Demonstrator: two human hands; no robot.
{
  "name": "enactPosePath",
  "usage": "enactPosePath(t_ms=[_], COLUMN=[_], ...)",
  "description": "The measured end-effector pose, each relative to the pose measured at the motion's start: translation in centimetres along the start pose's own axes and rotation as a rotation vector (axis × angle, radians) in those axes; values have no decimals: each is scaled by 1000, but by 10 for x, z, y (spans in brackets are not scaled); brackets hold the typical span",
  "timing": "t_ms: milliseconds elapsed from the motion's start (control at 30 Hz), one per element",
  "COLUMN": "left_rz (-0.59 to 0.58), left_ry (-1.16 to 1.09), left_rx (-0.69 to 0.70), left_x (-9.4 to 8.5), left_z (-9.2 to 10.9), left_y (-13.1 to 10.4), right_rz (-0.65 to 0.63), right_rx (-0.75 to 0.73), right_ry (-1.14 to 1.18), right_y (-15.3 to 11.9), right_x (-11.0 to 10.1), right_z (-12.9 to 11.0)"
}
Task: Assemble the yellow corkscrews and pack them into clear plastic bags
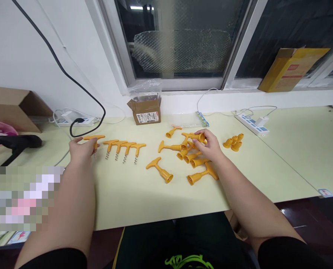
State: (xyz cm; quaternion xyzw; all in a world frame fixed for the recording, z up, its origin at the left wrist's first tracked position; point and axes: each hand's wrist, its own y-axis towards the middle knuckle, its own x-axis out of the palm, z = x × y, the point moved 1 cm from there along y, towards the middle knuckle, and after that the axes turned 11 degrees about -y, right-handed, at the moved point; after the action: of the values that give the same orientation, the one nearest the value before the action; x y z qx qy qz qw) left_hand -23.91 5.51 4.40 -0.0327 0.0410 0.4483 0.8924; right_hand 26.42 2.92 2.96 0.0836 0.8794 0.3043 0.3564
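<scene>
My left hand is closed on a yellow corkscrew at the left end of a row. Beside it lie several yellow corkscrews with bare metal spirals. My right hand pinches a yellow corkscrew with a bell-shaped sleeve, over a pile of similar sleeved corkscrews. Nearer me lie two more sleeved ones, one to the left and one to the right. Several loose yellow sleeves stand to the right of my right hand.
A small open carton and a clear plastic bag are by the wall. Power strips lie at the left and right. A black cable hangs at the left, near a large cardboard box.
</scene>
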Motion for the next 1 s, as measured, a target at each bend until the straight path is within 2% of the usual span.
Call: enactPosePath(t_ms=[100, 167, 333, 467, 600, 667, 767, 833, 933, 1000], left_rz=[27, -3, -127, -140, -142, -147, -213, -269, -396, -501], left_ry=[218, 447, 630, 719, 711, 717, 732, 760, 805, 804], left_rx=[-18, -2, 32, 110, 165, 167, 184, 307, 599, 666], left_x=[-17, -25, -27, -19, -15, -15, -15, -14, -7, -1], left_z=[-9, -14, -19, -15, -13, -14, -18, -21, -23, -23], left_y=[10, 16, 26, 23, 16, 16, 19, 21, 21, 18], right_rz=[-5, 0, 36, 82, 149, 128, 23, -54, -101, -98], right_rx=[13, 7, 39, 205, 470, 590, 704, 749, 816, 828], right_ry=[-18, -32, -96, -223, -405, -423, -389, -409, -527, -598], right_y=[1, 2, 6, 10, 11, 11, 10, 10, 11, 11], right_x=[-4, -9, -23, -40, -65, -76, -88, -91, -92, -90], right_z=[0, -1, 2, 19, 45, 55, 65, 69, 74, 76])
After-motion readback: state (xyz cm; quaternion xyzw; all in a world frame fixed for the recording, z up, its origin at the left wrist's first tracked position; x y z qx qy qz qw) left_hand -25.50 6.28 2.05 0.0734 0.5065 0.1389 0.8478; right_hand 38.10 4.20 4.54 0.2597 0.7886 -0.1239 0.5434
